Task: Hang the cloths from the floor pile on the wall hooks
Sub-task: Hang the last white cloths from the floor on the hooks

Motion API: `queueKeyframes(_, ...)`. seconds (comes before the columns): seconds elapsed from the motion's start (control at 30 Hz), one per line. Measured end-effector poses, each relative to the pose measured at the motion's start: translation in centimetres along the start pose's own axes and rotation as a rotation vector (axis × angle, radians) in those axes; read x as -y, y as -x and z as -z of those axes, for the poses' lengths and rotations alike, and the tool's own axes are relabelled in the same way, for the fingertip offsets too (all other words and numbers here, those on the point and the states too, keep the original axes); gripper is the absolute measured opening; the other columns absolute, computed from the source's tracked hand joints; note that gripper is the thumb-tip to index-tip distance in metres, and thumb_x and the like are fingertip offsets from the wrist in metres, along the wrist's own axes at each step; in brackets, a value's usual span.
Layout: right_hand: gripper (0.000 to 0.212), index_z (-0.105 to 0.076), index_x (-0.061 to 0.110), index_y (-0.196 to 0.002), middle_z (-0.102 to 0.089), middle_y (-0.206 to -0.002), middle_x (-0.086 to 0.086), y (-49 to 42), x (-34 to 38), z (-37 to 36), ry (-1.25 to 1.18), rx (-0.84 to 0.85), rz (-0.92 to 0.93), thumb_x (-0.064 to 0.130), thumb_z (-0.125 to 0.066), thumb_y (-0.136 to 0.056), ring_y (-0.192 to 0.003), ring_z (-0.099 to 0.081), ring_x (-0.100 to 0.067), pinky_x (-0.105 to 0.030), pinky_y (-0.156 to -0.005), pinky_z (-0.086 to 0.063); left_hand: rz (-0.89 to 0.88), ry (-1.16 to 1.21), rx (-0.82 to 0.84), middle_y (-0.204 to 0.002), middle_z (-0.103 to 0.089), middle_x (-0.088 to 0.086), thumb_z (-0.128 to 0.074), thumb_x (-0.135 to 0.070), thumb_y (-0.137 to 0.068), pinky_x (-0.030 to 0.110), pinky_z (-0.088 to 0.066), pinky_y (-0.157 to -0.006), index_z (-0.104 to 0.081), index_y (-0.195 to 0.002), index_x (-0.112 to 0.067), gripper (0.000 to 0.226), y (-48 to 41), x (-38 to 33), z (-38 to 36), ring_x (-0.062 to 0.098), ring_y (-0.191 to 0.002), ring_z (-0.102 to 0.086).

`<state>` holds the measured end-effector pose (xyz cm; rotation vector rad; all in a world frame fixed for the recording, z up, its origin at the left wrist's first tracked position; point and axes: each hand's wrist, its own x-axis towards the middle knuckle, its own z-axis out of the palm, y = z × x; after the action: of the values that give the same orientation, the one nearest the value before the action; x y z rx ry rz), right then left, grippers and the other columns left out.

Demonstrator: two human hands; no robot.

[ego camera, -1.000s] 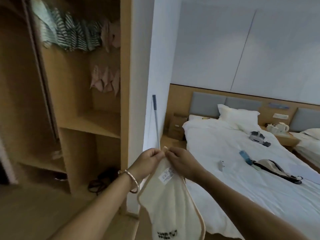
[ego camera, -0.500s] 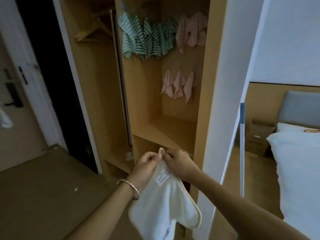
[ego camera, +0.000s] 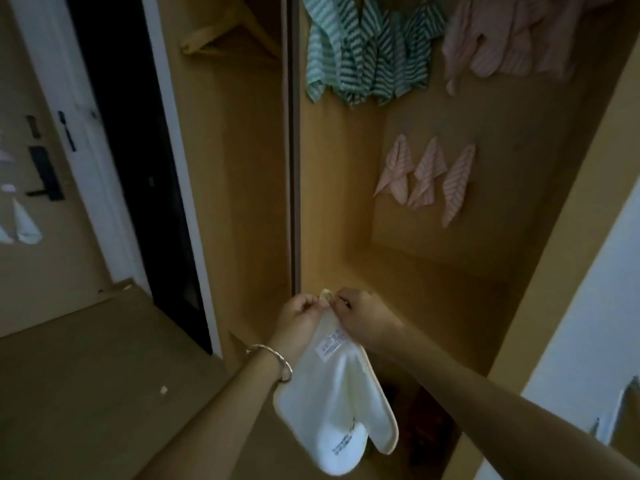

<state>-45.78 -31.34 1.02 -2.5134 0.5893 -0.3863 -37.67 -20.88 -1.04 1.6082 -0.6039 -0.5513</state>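
1. Cream cloth (ego camera: 332, 403) is hanging in mid-air in front of the wooden wardrobe (ego camera: 339, 202), low in the view. It is held only at its top corner and is touching neither the shelf nor the floor (ego camera: 86, 393).
2. Left hand (ego camera: 299, 315), with a metal bangle (ego camera: 273, 358) at the wrist, is pinching that corner from one side, fingers curled tight. Right hand (ego camera: 363, 315) is pinching it from the other side, fingers likewise curled.
3. Between the two pinches a small hanging loop (ego camera: 326, 293) is standing up. A white label (ego camera: 330, 344) is showing just below it.
4. Step in hand, as judged: the loop is being picked out and spread for a hook. This cloth is not yet hung.
5. Green striped cloths (ego camera: 367, 53) and pink cloths (ego camera: 502, 39) are hanging along the top of the wardrobe's back panel, and three small pink cloths (ego camera: 426, 174) are hanging lower down. The hooks themselves are hidden under them, and whether a free hook is waiting cannot be told.
6. Next move, as judged: lifting the cloth well up to the back panel with the loop open, then slipping it over an unused hook. Bare panel is showing just right of the three small pink cloths.
7. The floor pile is not appearing in view. Pale cloths (ego camera: 24, 223) are hanging on the door (ego camera: 52, 271) at the left.
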Motion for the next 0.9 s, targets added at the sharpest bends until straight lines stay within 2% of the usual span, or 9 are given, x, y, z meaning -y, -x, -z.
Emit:
queueKeyframes(0.1,0.031,-0.050,0.014,-0.077,-0.056,-0.077,-0.009,-4.6,0.2,0.3,0.057,-0.025,-0.043,0.030,-0.039,-0.101,-0.072,-0.051,-0.025,-0.031,-0.063,-0.036,-0.012,-0.049,0.080,-0.076,-0.059,0.006,-0.056,-0.021,-0.092,0.032,-0.040,-0.070,-0.059,-0.076,-0.018,0.017,-5.9,-0.6,1.6,0.020,-0.074,-0.052)
queueKeyframes(0.17,0.034,-0.046,0.015,-0.071,-0.053,-0.072,-0.006,-7.7,0.5,1.0,0.082,-0.073,-0.070,0.030,-0.039,-0.101,-0.069,-0.049,-0.023,-0.031,-0.062,-0.036,-0.042,-0.030,0.111,-0.076,-0.059,0.006,-0.054,-0.024,-0.093,0.032,-0.042,-0.068,-0.059,-0.079,-0.016,0.017,-9.5,-1.6,2.2,0.020,-0.072,-0.054)
queueKeyframes(0.3,0.043,-0.039,0.021,-0.061,-0.050,-0.062,0.000,-11.9,0.3,1.9,0.082,-0.159,-0.114,0.036,-0.037,-0.101,-0.062,-0.048,-0.021,-0.029,-0.059,-0.033,-0.086,0.013,0.214,-0.083,-0.063,0.009,-0.056,-0.032,-0.093,0.039,-0.047,-0.077,-0.060,-0.079,-0.016,0.021,-15.1,-3.2,1.7,0.024,-0.083,-0.060)
queueKeyframes(0.5,0.043,-0.040,0.021,-0.062,-0.057,-0.073,-0.004,-15.4,-3.3,4.0,0.123,-0.223,-0.214,0.041,-0.036,-0.101,-0.070,-0.054,-0.025,-0.029,-0.063,-0.036,-0.055,0.097,0.295,-0.081,-0.060,0.008,-0.048,-0.016,-0.096,0.030,-0.042,-0.072,-0.057,-0.077,-0.014,0.021,-20.4,-4.2,-2.1,0.021,-0.081,-0.056)
queueKeyframes(0.7,0.041,-0.044,0.022,-0.066,-0.055,-0.069,-0.001,-18.4,-8.6,7.7,0.117,-0.279,-0.272,0.038,-0.033,-0.102,-0.068,-0.054,-0.023,-0.029,-0.057,-0.032,-0.107,0.060,0.346,-0.075,-0.052,0.006,-0.048,-0.010,-0.095,0.028,-0.036,-0.065,-0.051,-0.073,-0.015,0.023,-25.2,-6.0,-8.4,0.018,-0.076,-0.047)
queueKeyframes(0.77,0.037,-0.049,0.018,-0.074,-0.058,-0.073,-0.003,-19.4,-10.2,9.0,0.115,-0.297,-0.266,0.036,-0.034,-0.102,-0.068,-0.053,-0.021,-0.030,-0.055,-0.031,-0.136,0.033,0.351,-0.072,-0.053,0.003,-0.048,-0.010,-0.095,0.026,-0.036,-0.063,-0.051,-0.071,-0.016,0.025,-26.7,-6.8,-10.1,0.015,-0.070,-0.047)
queueKeyframes(0.9,0.036,-0.058,0.013,-0.088,-0.060,-0.079,-0.005,-23.0,-15.2,12.9,0.053,-0.371,-0.264,0.035,-0.034,-0.102,-0.074,-0.058,-0.019,-0.027,-0.060,-0.040,-0.201,-0.033,0.369,-0.070,-0.055,0.002,-0.050,-0.014,-0.094,0.028,-0.039,-0.066,-0.055,-0.072,-0.017,0.022,-31.4,-9.5,-15.2,0.015,-0.069,-0.050)
